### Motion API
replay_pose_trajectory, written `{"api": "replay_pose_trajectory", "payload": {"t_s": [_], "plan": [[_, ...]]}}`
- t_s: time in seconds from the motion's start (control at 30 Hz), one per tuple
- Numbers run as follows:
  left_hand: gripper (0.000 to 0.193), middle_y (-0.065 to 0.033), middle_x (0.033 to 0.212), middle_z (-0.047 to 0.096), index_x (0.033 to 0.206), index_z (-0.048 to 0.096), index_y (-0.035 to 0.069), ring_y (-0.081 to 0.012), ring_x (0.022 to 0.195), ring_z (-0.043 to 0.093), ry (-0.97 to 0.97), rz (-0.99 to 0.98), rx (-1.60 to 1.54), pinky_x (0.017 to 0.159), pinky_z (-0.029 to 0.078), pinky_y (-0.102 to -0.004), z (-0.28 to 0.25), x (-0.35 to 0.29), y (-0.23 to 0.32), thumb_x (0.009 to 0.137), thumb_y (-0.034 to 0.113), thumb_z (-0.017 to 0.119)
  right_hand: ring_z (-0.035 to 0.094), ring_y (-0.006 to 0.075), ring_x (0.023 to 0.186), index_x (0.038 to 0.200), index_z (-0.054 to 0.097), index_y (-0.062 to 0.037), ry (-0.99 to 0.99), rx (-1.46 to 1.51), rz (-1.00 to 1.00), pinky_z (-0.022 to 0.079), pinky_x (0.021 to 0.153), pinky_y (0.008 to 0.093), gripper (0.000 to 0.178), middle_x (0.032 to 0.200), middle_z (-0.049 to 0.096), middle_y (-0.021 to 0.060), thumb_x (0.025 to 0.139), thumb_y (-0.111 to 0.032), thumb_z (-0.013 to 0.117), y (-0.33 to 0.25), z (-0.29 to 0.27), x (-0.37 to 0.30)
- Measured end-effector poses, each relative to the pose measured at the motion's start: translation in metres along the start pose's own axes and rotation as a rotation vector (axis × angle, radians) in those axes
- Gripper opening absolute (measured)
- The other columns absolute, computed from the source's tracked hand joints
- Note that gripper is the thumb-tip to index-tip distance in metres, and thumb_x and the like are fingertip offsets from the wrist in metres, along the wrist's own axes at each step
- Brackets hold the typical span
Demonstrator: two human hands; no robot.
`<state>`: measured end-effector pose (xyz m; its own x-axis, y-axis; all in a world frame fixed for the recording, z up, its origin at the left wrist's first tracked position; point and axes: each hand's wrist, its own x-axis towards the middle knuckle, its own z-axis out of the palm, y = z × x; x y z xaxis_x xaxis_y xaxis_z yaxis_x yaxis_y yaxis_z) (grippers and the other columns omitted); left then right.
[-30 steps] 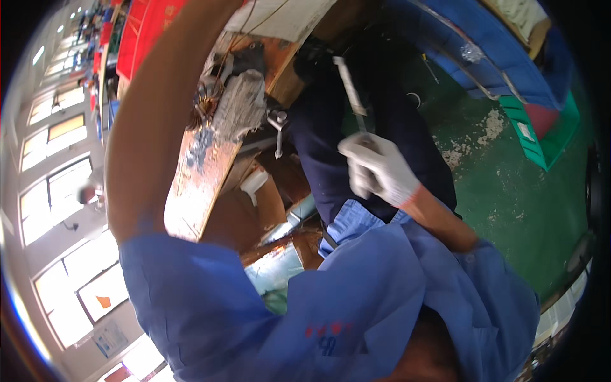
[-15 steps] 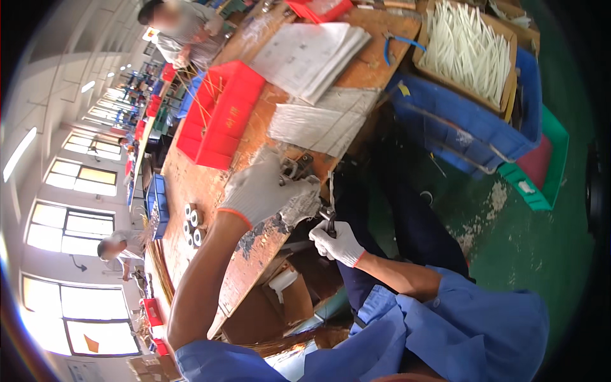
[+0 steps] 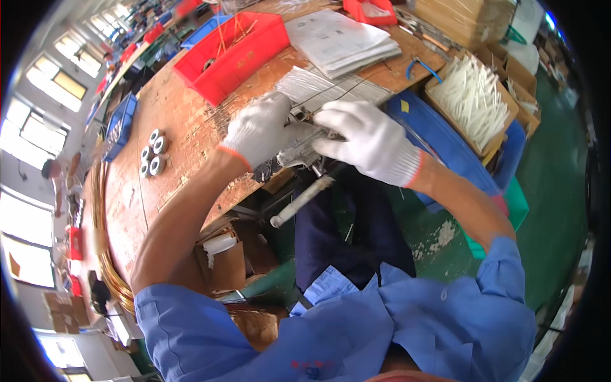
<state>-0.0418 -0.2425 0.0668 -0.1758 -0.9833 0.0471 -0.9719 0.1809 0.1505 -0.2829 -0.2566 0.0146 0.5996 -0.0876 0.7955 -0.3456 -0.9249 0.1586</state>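
A small metal vise [image 3: 298,153], its body smeared or wrapped in whitish material, stands at the bench's front edge. From it a handle [image 3: 302,202] wrapped in white slants down over my lap. My left hand [image 3: 262,129], in a white knitted glove with an orange cuff, is closed at the vise's left side, its thumb toward the jaws. My right hand [image 3: 372,141], gloved alike, reaches over from the right with fingers bent at the jaws. Whatever the fingers hold is too small or hidden to name. Thin dark wires run near the jaws.
Behind the hands lie a bundle of pale thin strips [image 3: 305,86], a paper stack [image 3: 340,44] and a red bin [image 3: 238,54]. Blue-handled pliers [image 3: 423,67] lie rear right, beside a box of white strips [image 3: 471,102] on a blue crate [image 3: 423,137]. Several metal rings [image 3: 153,153] stand left.
My right hand has left the vise handle and moved up to the jaws beside my left hand. The handle now points down-left. The view has shifted.
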Motion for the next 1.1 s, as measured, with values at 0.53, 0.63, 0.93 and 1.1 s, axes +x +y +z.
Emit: {"api": "replay_pose_trajectory", "payload": {"t_s": [0.53, 0.63, 0.93, 1.1], "plan": [[0.054, -0.0271, 0.102, 0.076, 0.112, 0.071, -0.004, -0.0392, 0.102, 0.075, 0.624, -0.762, -0.143, 0.094, 0.056, -0.0451, -0.012, 0.177, -0.296, 0.087, 0.043, 0.068, 0.064, 0.0102, 0.059, 0.113, 0.073, -0.0025, -0.255, 0.861, 1.394, 0.05, 0.051, 0.0282, 0.022, 0.079, 0.07, 0.0037, 0.1, -0.02, 0.068, 0.103, 0.144, -0.063], [0.051, -0.0283, 0.112, 0.074, 0.117, 0.07, -0.001, -0.041, 0.108, 0.072, 0.644, -0.819, -0.122, 0.097, 0.055, -0.0464, 0.012, 0.186, -0.282, 0.087, 0.039, 0.068, 0.063, 0.0102, 0.057, 0.11, 0.072, -0.0009, -0.116, 0.824, 1.485, 0.049, 0.048, 0.0269, 0.022, 0.078, 0.069, 0.0026, 0.101, -0.02, 0.068, 0.107, 0.145, -0.073], [0.063, -0.02, 0.151, 0.048, 0.144, 0.054, 0.009, -0.0399, 0.142, 0.043, 0.642, -0.69, 0.475, 0.115, 0.035, -0.0548, 0.146, -0.009, -0.309, 0.093, 0.043, 0.071, 0.059, 0.005, 0.053, 0.117, 0.073, -0.0049, -0.094, 0.725, 1.388, 0.043, 0.044, 0.0227, 0.02, 0.075, 0.068, -0.0006, 0.103, -0.019, 0.068, 0.129, 0.147, -0.088], [0.055, -0.0249, 0.144, 0.054, 0.137, 0.062, 0.015, -0.0438, 0.139, 0.046, 0.591, -1.016, 0.243, 0.115, 0.036, -0.0531, 0.116, -0.113, -0.379, 0.095, 0.05, 0.067, 0.058, 0.0047, 0.053, 0.116, 0.073, -0.0044, -0.097, 0.759, 1.37, 0.043, 0.045, 0.0222, 0.019, 0.075, 0.068, -0.0007, 0.103, -0.018, 0.069, 0.116, 0.146, -0.082]]}}
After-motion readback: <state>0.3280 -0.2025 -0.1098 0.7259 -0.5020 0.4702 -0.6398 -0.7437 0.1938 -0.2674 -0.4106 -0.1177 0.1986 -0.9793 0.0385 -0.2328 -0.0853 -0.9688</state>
